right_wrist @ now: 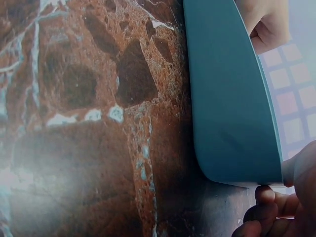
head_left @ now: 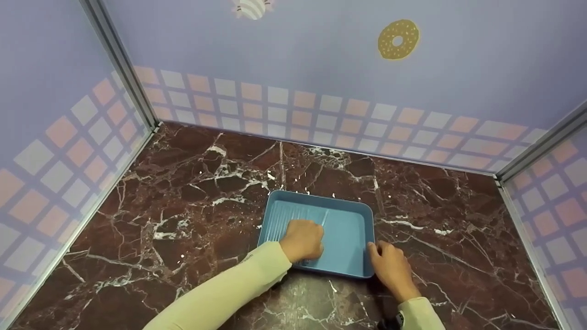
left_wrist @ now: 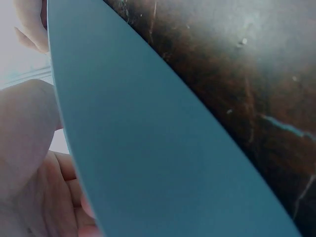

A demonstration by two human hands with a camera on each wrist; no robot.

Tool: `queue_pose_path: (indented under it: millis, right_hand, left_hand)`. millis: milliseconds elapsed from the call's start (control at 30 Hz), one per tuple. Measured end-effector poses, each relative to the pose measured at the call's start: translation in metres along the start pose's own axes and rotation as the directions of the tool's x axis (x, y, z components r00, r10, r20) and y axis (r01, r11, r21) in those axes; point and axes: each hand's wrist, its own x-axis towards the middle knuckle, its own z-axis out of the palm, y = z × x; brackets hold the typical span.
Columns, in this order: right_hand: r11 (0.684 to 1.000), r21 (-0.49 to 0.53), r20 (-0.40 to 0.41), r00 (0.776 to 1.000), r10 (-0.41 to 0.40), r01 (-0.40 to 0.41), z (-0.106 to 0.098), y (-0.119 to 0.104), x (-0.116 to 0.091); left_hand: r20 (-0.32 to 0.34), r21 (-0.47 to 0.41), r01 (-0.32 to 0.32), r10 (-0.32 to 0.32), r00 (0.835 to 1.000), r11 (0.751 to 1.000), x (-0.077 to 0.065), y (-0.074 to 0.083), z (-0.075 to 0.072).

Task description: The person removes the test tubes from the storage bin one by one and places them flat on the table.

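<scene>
A shallow rectangular blue tray [head_left: 344, 238] with raised walls and ridges on its left part lies on the dark marbled surface. My left hand [head_left: 302, 240] is in a fist over the inside of the tray, near the front wall. In the left wrist view the tray's wall [left_wrist: 133, 128] hides part of its curled fingers, and nothing shows in the palm. At the tray's right side, my right hand [head_left: 392, 266] pinches the wall near the front corner. The right wrist view shows its thumb at the rim and fingers [right_wrist: 264, 217] outside the wall.
White crumbs [head_left: 270, 176] are scattered on the marbled surface [head_left: 206, 206], mostly behind and left of the tray. A lilac wall [head_left: 321, 59] with pink and white squares stands at the back, with side panels [head_left: 55, 151] left and right.
</scene>
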Motion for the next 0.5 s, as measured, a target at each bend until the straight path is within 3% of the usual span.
queue_pose_path:
  millis: [500]
  right_hand:
    - [1.000, -0.019, -0.005, 1.000, -0.015, 0.015, 0.0017, 0.0009, -0.0013]
  left_hand:
    - [-0.072, -0.032, -0.003, 0.000, 0.997, 0.999, -0.0048, -0.0009, 0.0034]
